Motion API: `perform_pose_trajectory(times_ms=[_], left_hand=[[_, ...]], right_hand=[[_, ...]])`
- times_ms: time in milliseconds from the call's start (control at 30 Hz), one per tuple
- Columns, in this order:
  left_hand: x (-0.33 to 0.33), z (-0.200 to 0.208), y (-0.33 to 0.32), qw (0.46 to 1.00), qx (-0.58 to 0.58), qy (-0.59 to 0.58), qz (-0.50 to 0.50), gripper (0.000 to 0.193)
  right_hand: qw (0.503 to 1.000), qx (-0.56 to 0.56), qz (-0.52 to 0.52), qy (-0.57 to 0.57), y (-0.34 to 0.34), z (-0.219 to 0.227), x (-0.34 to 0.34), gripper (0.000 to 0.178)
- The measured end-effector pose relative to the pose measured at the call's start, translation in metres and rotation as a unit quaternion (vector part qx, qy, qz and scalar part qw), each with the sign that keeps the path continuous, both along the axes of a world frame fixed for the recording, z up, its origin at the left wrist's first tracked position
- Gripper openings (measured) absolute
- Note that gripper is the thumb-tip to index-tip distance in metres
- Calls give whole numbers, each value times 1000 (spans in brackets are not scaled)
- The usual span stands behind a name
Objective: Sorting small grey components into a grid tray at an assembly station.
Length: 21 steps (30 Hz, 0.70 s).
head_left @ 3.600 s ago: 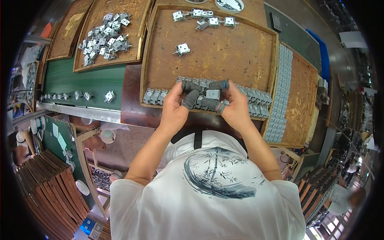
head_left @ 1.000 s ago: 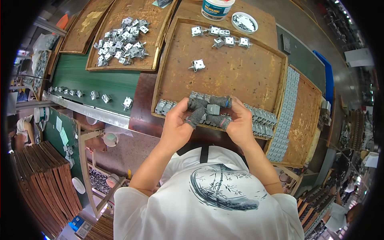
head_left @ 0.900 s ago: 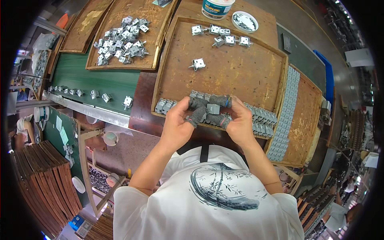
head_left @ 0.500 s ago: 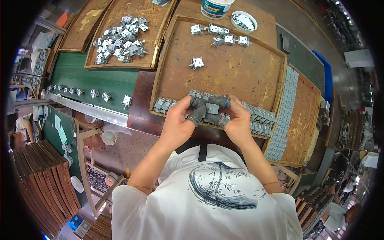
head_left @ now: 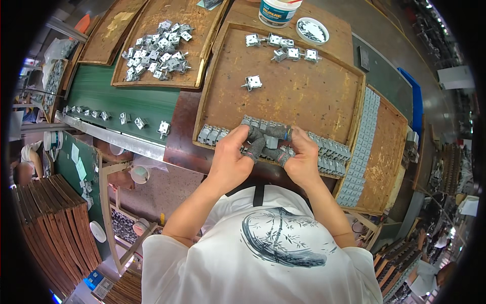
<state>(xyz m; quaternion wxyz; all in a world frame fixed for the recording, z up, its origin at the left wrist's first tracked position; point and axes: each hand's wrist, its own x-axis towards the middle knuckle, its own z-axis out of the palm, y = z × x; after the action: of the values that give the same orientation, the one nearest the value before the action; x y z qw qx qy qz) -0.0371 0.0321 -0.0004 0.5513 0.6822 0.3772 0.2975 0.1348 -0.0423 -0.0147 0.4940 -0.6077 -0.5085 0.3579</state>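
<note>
Over the near edge of a wooden tray (head_left: 208, 83), my left hand (head_left: 234, 153) and my right hand (head_left: 302, 153) come close together. Grey finger covers wrap the thumbs and fingers of both. Between the fingertips sits a small grey box-shaped metal part (head_left: 271, 142), pinched from both sides; its underside is hidden. Rows of similar grey parts (head_left: 330, 148) stand packed along the tray's near side, partly behind my hands. Farther in, one loose silvery part (head_left: 252, 82) with a thin shaft lies alone, and a small group of loose parts (head_left: 292, 53) rests near the far edge.
At the far left, another wooden tray (head_left: 202, 66) holds a heap of metal parts (head_left: 158, 55). Several parts sit along a green belt (head_left: 101, 83). A white bucket (head_left: 276, 15) and a round lid (head_left: 312, 31) stand beyond. To the right, rows of parts (head_left: 360, 147) fill another tray's side.
The whole view has shifted slightly, with the trays and belt lying a little lower and to the right. Both hands keep their pinch on the metal part; my left fingers have shifted slightly around it.
</note>
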Motion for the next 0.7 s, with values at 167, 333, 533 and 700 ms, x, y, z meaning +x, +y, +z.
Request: perform_pose_trajectory(times_ms=[167,333,533,700], left_hand=[[1,-7,-4,993,95,67,15,23],[-2,-14,-7,992,92,81,19,24],[-12,-32,-6,915,-356,-187,-11,27],[-9,-14,-7,896,-381,-228,23,39]], right_hand=[[989,10,-13,-148,2,4,-4,42],[985,57,0,-161,2,-6,-1,36],[996,44,46,-66,-2,-3,-3,32],[998,30,62,-14,-5,6,-5,32]])
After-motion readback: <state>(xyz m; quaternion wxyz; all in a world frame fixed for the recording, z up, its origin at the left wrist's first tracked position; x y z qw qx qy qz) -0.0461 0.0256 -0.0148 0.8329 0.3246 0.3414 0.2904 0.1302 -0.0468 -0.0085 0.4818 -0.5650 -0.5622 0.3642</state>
